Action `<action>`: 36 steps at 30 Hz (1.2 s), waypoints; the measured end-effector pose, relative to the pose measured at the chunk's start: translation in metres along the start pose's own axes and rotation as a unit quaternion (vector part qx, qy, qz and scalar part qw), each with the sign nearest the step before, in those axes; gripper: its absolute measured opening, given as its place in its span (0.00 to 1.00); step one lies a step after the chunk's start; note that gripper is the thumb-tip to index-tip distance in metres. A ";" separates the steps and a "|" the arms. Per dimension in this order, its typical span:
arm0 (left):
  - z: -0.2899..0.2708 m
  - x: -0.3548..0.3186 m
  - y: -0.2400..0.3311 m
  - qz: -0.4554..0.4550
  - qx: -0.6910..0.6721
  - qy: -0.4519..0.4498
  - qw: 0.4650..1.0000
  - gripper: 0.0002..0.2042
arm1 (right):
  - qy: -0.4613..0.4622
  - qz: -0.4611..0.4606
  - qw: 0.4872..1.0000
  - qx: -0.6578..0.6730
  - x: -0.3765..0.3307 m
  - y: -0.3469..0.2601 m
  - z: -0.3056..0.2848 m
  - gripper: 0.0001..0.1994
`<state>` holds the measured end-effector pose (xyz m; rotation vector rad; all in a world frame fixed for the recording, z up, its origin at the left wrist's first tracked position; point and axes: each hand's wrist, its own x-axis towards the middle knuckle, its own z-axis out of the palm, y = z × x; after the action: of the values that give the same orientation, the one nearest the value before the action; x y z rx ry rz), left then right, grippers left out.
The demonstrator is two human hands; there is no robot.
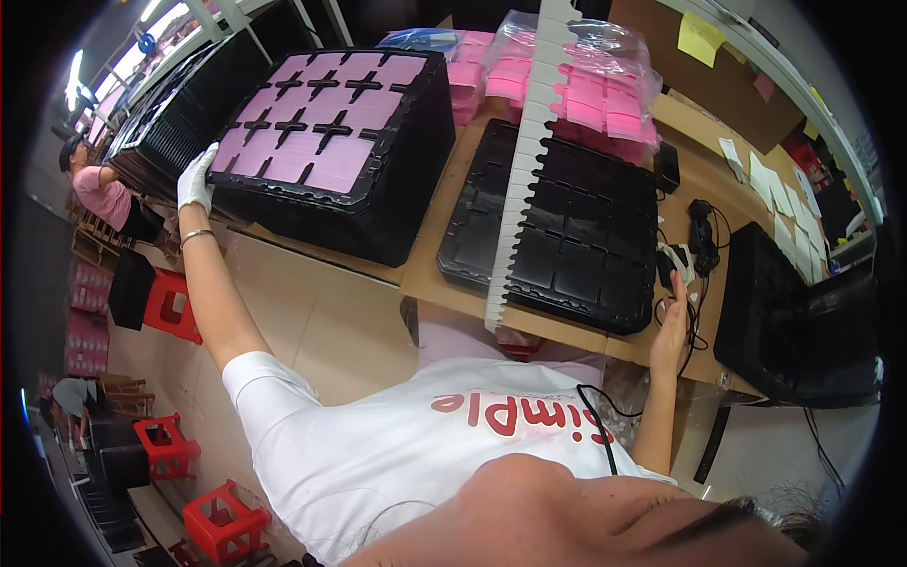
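My left hand (196, 182), in a white glove, grips the left edge of the top black tray (354, 200) on a tall stack. That tray holds pink-lilac flat pieces (302, 118) divided by black cross-shaped ribs. My right hand (672, 326) is bare, with its fingers stretched out beside the front right corner of another black tray (586, 236). It holds nothing that I can see. A small pale object (675, 263) lies just beyond its fingertips. This second tray has shallow compartments and sits on the brown work surface (425, 222).
A white toothed strip (527, 170) crosses in front of the second tray. Behind are pink packs (605, 90) in clear plastic. Black cables (701, 227) and a black monitor (803, 321) are at right. More black trays (179, 113), red stools (225, 520) and a seated person (102, 194) are left.
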<state>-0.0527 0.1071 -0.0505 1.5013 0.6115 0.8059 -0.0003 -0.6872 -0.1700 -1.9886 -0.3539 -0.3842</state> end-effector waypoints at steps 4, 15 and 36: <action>0.061 -0.055 0.037 0.089 0.678 0.179 0.708 0.32 | -0.005 0.002 1.000 -0.002 0.005 -0.001 0.002 0.29; 0.194 -0.262 0.042 0.444 0.461 -0.104 0.761 0.17 | -0.042 -0.022 0.999 -0.017 0.003 -0.023 0.011 0.32; 0.263 -0.340 0.027 0.290 0.296 -0.255 0.874 0.23 | -0.165 0.033 0.977 0.129 0.026 -0.056 0.074 0.15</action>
<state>-0.0568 -0.3236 -0.0658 2.4237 -0.0296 0.6329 0.0084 -0.5946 -0.1453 -1.8004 -0.5161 0.0375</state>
